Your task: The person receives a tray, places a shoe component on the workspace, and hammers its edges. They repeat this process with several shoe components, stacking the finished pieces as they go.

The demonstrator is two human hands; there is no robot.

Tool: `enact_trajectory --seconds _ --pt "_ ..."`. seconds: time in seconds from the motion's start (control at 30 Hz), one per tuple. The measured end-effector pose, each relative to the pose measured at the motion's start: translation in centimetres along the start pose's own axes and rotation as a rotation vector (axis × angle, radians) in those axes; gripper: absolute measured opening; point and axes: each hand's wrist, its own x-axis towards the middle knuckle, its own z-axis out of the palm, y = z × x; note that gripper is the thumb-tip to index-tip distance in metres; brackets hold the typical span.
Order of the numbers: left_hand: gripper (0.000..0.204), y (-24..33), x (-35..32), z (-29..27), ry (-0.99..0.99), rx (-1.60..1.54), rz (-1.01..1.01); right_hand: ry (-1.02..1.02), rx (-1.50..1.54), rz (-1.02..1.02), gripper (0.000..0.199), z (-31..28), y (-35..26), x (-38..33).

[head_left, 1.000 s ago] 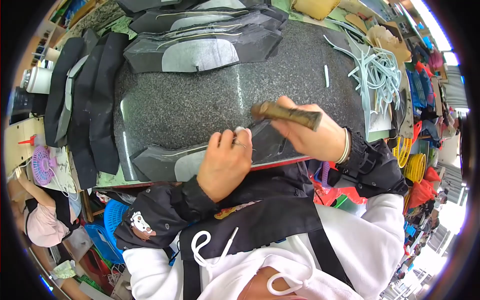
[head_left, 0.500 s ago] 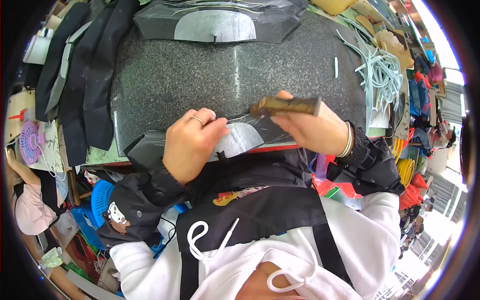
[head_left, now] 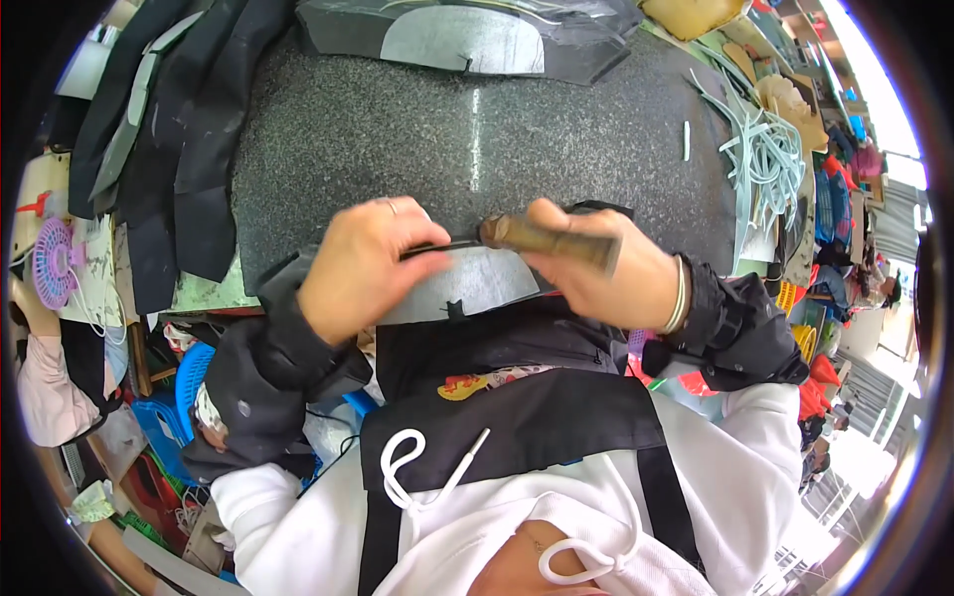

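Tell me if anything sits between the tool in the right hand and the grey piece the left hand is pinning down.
Nothing visible does. The right hand holds the wooden-handled tool with its tip already at the top edge of the grey piece, and the left hand presses that piece down just beside the tip.

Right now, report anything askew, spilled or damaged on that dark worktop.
Nothing stands out. The left hand pins a grey-and-black cut piece while the right hand holds a wooden-handled tool; black pieces lie stacked.

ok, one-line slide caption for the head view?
Left hand pins grey-and-black cut piece on speckled stone slab; right hand works brown-handled tool.
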Motion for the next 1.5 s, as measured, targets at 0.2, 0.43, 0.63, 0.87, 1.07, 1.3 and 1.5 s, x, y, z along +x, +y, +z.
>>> enact_trajectory --seconds 0.2,0.43,0.63,0.87,1.07,1.3,1.5 --pt "0.015 0.2 -2.0 -0.6 0.126 0.209 0.101 0.135 -0.031 -0.155 0.029 1.2 -0.4 1.1" --pt "0.016 -0.1 -3.3 -1.3 0.095 0.44 0.288 0.158 0.068 -0.147 0.034 1.2 -0.5 2.8" --pt "0.014 1.3 0.0 3.9 0.112 0.377 0.287 0.201 -0.167 -0.156 0.03 -1.9 1.7 0.7" --pt "0.023 2.6 4.3 5.5 0.05 0.372 0.208 -0.01 -0.096 0.305 0.026 -4.1 4.2 -5.9" --pt "0.017 3.1 2.7 5.5 0.077 0.718 0.405 0.123 -0.518 -0.226 0.021 -2.1 3.6 -4.7" --pt "0.02 2.6 1.4 2.8 -0.017 0.722 0.445 -0.045 -0.019 0.075 0.025 -1.7 2.7 -3.1" --pt "0.021 0.1 0.0 1.6 0.03 0.475 0.346 0.04 0.172 0.013 0.025 -0.4 0.4 -1.6"
